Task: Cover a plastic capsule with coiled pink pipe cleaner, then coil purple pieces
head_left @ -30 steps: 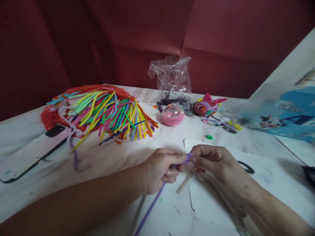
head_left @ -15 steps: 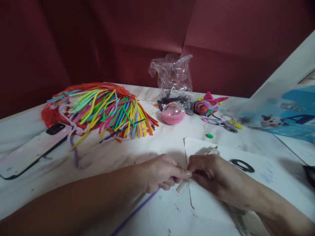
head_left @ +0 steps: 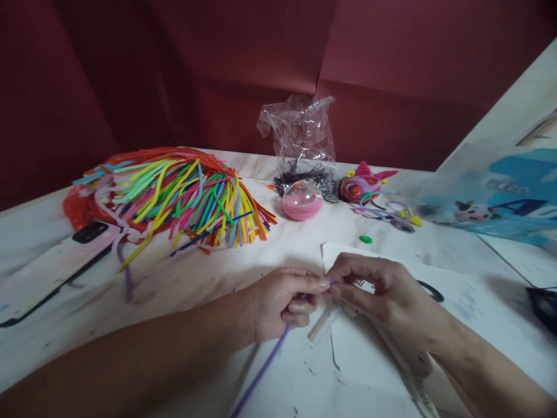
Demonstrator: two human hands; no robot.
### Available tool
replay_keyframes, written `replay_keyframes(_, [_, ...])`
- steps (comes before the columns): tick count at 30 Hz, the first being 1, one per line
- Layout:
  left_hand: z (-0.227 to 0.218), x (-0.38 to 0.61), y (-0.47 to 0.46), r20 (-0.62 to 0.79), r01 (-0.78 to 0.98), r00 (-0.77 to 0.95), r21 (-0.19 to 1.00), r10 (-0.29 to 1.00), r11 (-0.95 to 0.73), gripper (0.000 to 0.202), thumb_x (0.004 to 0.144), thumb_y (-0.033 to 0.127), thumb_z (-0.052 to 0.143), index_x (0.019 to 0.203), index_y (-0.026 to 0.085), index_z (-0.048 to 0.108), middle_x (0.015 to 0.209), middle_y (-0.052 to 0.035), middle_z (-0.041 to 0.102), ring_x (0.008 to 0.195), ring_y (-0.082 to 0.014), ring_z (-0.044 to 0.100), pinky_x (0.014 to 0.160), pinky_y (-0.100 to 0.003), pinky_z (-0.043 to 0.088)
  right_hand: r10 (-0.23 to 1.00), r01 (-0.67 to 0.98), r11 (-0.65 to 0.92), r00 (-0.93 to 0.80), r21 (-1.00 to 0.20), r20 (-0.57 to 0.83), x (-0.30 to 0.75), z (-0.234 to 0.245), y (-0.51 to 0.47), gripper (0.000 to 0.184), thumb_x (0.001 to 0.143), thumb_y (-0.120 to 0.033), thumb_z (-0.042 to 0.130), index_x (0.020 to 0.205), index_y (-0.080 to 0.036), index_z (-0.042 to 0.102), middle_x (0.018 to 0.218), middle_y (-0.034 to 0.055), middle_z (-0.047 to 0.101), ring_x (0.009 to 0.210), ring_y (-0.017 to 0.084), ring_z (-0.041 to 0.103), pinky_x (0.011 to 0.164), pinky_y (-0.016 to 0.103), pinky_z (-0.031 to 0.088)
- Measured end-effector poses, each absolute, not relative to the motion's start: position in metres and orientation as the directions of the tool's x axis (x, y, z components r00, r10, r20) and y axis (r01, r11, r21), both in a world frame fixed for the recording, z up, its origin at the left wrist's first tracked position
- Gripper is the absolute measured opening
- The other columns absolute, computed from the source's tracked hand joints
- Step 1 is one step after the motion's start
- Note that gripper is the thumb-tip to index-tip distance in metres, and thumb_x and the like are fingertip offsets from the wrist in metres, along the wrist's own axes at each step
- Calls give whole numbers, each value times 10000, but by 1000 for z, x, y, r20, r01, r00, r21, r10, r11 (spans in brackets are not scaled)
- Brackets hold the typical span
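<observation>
One purple pipe cleaner (head_left: 263, 370), tail toward seven o'clock, is finger-pinched by left hand (head_left: 281, 303) and right hand (head_left: 382, 293). Both have risen, exposing its worked end.

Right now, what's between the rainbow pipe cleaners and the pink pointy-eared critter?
In the head view, a pink-and-clear ball, with a clear plastic bag behind it, plus an orange scrap and a gray disc.

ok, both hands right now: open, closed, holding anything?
Left hand: closed, holding a purple pipe cleaner.
Right hand: closed, fingers pinching the purple pipe cleaner just beyond the left hand.
</observation>
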State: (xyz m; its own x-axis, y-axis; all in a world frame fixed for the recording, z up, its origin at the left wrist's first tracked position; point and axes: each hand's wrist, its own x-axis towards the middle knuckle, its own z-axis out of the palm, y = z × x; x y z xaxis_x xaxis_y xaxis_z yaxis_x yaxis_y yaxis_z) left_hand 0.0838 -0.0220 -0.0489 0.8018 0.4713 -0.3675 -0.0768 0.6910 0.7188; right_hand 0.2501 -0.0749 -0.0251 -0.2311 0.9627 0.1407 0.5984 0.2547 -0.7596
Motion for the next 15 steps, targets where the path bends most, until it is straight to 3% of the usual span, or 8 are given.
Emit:
replay_keyframes(4, [-48,83,-23,-299,-160,821,697,486,699,139,697,223,650,689,138,539,572,63,421,378,0,204,377,-168,77,976,312,208,-133,-927,174,246,-32,-74,207,807,-336,589,748,-138,594,694,47,634,622,140,559,561,234,433])
replay_keyframes(6, [-49,83,-23,-295,-148,836,690,463,708,154,707,237,654,687,138,538,564,61,422,373,-2,193,375,-172,67,978,288,192,-138,-938,158,245,-34,-75,224,820,-350,581,750,-138,580,698,48,629,621,139,554,555,234,428])
replay_keyframes(10, [-48,84,-23,-381,-50,802,724,460,688,210,726,296,639,645,140,524,538,61,436,350,0,195,363,-175,64,967,489,207,-233,-848,102,247,-32,-77,204,880,-303,476,784,-147,565,723,44,622,663,149,548,594,248,424])
replay_keyframes(15, [-49,84,-23,-477,55,758,727,445,685,218,678,262,684,614,122,530,495,65,430,331,6,201,359,-181,38,928,756,360,-348,-547,131,249,-27,-78,133,830,-151,428,780,-158,551,684,29,605,597,144,522,574,255,395])
